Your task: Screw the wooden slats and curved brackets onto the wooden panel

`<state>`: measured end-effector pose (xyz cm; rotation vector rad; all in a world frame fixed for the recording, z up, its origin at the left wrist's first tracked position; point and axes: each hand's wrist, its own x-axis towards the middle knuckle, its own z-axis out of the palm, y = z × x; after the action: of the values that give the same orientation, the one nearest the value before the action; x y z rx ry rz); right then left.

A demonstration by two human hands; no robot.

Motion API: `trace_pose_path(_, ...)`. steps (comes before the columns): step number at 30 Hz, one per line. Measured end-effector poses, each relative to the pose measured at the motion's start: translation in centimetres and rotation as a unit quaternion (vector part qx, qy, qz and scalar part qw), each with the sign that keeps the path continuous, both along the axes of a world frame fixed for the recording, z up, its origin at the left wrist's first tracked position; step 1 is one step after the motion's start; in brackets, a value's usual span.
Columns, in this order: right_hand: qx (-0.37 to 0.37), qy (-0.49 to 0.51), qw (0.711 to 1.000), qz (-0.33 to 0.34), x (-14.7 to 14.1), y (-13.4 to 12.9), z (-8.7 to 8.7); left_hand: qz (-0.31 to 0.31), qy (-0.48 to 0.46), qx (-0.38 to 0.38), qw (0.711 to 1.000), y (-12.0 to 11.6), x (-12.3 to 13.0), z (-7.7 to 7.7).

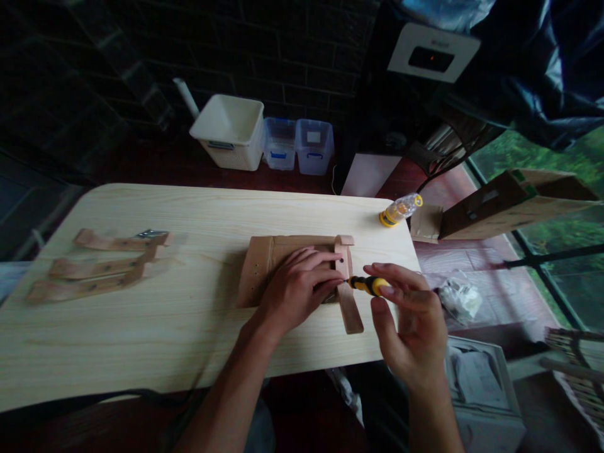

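Note:
A brown box-like piece [258, 270] with small holes at its left end lies on the pale wooden table [155, 333]. Across its right end runs a tan strip [350, 311] with a dark hole near its upper part. My left hand [299, 283] rests over the brown piece, its fingertips pressed on the strip beside a screwdriver's tip. The yellow and black screwdriver [370, 285] lies nearly level, its tip at the strip. Around the handle's end are the fingers of my right hand [408, 321], thumb below and fingers above. Whatever sits under my left fingertips is hidden.
Several tan strips [101, 269] and some small metal pieces [151, 233] lie at the table's left. A clear bottle with a yellow base [400, 210] is near the back right corner. Beyond the table are a white bin [231, 132], clear boxes [314, 148] and a cardboard box [500, 204].

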<state>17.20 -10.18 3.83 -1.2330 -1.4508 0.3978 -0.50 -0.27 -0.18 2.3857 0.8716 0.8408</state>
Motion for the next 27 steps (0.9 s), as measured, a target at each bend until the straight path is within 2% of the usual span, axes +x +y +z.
trace_pose_path(7,0.014,-0.006,1.0,-0.015,0.24,0.36,-0.59,-0.002,0.001,-0.001,1.0,0.05,0.0,0.14)
trace_pose_path(13,0.003,0.005,1.0,-0.008,0.02,0.14,0.04,0.002,-0.004,0.002,1.0,0.03,-0.03,0.01)
trace_pose_path(19,0.004,0.026,1.0,-0.007,0.25,0.32,-0.5,-0.001,-0.004,0.0,1.0,0.06,0.05,0.03)
trace_pose_path(27,-0.01,0.026,1.0,-0.003,-0.11,0.15,-0.18,-0.002,-0.003,-0.002,1.0,0.15,0.14,-0.15)
